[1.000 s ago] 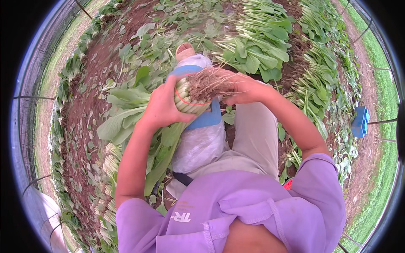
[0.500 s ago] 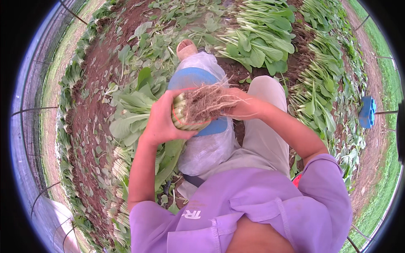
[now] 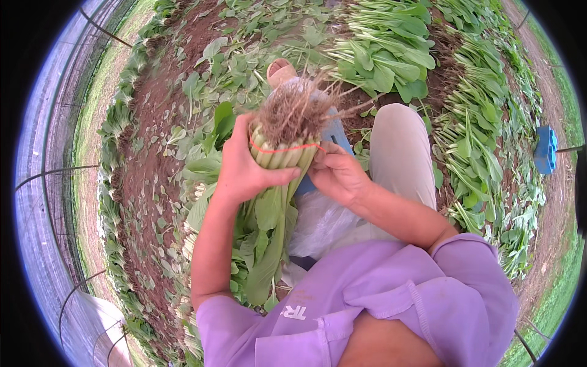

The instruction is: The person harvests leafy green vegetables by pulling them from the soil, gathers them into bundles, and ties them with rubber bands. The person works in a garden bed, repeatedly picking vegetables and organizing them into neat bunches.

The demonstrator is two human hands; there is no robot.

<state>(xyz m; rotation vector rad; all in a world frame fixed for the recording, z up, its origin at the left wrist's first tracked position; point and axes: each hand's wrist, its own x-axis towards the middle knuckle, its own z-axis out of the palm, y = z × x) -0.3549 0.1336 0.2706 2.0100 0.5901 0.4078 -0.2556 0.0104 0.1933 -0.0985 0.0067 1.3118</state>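
Over my left leg is a bunch of leafy greens [image 3: 276, 160], its tangled brown roots [image 3: 292, 111] pointing up and away and its leaves hanging down toward my lap. My left hand [image 3: 247, 166] grips the stalks from the left, thumb lying across the front. An orange band [image 3: 278, 149] rings the stalks just below the roots. On the bunch's right side, the fingers of my right hand [image 3: 340, 172] are pinched together at the band and look to be holding it. The fingertips are partly hidden.
Cut greens lie in a pile [image 3: 388, 52] ahead and in a long row [image 3: 474, 122] on the right. Loose leaves [image 3: 214, 49] litter the brown soil. A blue plastic object [image 3: 545, 150] is at the far right. Netting on hoops [image 3: 46, 171] borders the left.
The bunch has turned from lying sideways to roots up and away, leaves toward me. My right hand has moved from the roots down to the band's right side. The left hand keeps its grip.
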